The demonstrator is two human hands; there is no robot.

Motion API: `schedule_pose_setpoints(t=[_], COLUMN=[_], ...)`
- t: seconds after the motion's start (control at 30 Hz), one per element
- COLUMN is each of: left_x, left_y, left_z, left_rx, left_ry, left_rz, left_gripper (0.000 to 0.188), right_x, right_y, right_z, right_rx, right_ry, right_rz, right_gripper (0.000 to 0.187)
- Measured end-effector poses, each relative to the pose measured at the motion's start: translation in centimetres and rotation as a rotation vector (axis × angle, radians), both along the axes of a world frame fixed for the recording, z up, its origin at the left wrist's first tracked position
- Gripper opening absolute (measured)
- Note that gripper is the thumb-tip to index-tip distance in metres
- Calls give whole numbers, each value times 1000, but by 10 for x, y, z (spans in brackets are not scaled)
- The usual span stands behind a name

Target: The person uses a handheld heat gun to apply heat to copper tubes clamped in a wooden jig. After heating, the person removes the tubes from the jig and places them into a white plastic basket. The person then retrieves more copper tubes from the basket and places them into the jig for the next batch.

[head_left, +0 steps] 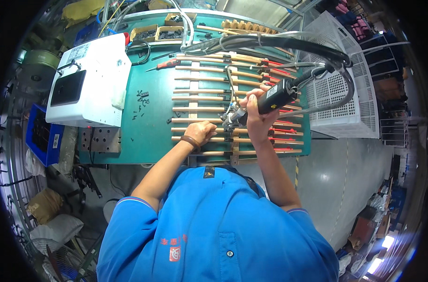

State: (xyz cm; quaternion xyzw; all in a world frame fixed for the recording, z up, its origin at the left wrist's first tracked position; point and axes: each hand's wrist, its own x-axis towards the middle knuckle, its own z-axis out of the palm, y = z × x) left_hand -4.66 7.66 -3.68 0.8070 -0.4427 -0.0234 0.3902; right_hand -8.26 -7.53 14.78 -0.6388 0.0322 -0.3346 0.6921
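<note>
My right hand (258, 113) is wrapped round a black powered screwdriver (278, 96), which lies tilted with its metal head (233, 118) down at the rods. Beneath it, several wooden rods (190, 97) lie side by side across the bench, with black fittings near their middles and red parts (279, 133) toward their right ends. Left of the screwdriver head, my left hand (200, 132) is low over the nearer rods, its fingers curled and closed. Whatever those fingers pinch is hidden. A pale crosswise strip (193, 84) runs under the rods.
A white machine (94, 61) stands on the green bench (150, 101) at left. Small black parts (142, 97) and a red-handled screwdriver (167, 64) lie nearby. Cables and hoses (251, 42) arch overhead. Boxes of black parts (170, 34) sit far back; white crates (343, 89) stand right.
</note>
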Motion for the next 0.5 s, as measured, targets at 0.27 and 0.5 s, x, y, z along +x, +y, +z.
schedule_pose_setpoints(t=[0.27,0.5], left_x=[-3,-1], left_y=[1,1], left_z=[2,2], left_rx=[26,43], left_ry=[-7,4], left_rz=[16,7], left_gripper=[17,16], right_x=[-1,-3], right_y=[3,9], right_z=[-15,-20], right_rx=[-30,23], right_ry=[20,-20], right_rz=[32,-14], right_gripper=[36,24])
